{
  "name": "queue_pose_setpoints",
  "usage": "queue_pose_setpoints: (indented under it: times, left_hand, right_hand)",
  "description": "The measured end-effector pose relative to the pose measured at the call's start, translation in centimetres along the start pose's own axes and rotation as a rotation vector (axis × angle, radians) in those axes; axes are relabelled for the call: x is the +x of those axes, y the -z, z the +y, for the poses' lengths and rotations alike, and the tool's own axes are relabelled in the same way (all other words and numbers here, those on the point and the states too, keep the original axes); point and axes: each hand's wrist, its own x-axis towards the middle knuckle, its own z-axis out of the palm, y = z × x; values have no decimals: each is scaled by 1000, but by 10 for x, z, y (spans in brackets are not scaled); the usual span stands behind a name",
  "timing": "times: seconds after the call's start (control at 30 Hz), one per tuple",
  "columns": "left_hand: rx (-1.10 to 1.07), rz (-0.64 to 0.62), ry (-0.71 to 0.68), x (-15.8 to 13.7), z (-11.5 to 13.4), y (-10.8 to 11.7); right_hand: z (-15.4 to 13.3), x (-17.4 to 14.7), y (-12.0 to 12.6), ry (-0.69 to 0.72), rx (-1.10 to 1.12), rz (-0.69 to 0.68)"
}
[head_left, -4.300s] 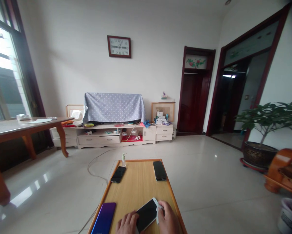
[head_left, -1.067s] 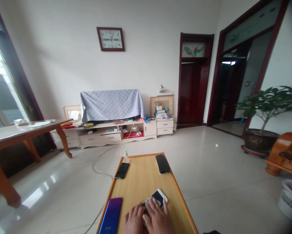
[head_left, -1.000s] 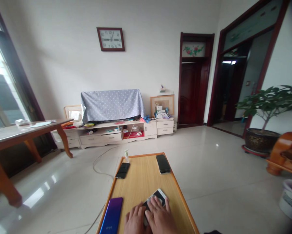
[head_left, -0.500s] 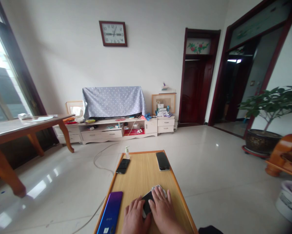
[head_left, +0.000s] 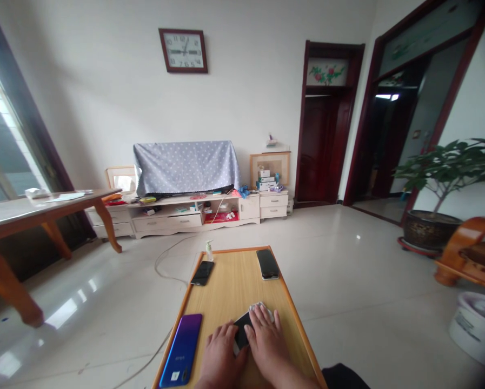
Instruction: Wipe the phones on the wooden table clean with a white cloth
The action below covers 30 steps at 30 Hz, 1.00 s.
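Observation:
A dark-screened smartphone (head_left: 241, 330) lies on the small wooden table (head_left: 220, 300) between my hands. My left hand (head_left: 221, 348) grips its left side, fingers curled over the near edge. My right hand (head_left: 266, 337) presses down on a white cloth or tissue (head_left: 252, 308) against the phone's right part, fingers close together. Most of the cloth is hidden under that hand. A blue-purple phone (head_left: 182, 348) rests back up to the left of my left hand.
At the table's far end are a black phone (head_left: 203, 273) on the left, another dark phone (head_left: 267, 264) on the right, and a clear pump bottle (head_left: 209, 251). A raised wooden rim borders the table. A white bucket (head_left: 475, 327) stands on the floor at right.
The whole view has shifted slightly up and left. Both hands stay on the phone, with the cloth under my right hand; little else differs.

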Motion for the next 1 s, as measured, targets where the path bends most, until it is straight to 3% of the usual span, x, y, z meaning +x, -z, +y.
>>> queue_pose_setpoints:
  times: [0.47,0.77,1.0]
  left_hand:
    - [22,111,-79,-5,-17,-24]
    - [36,35,-49,0,-20,-21]
    - [20,24,-54,-2,-16,-12]
  right_hand:
    - [3,1,-1,-77,-71,34]
    - [1,-7,0,93,41,-86]
    - [0,27,8,-47,-91,-67]
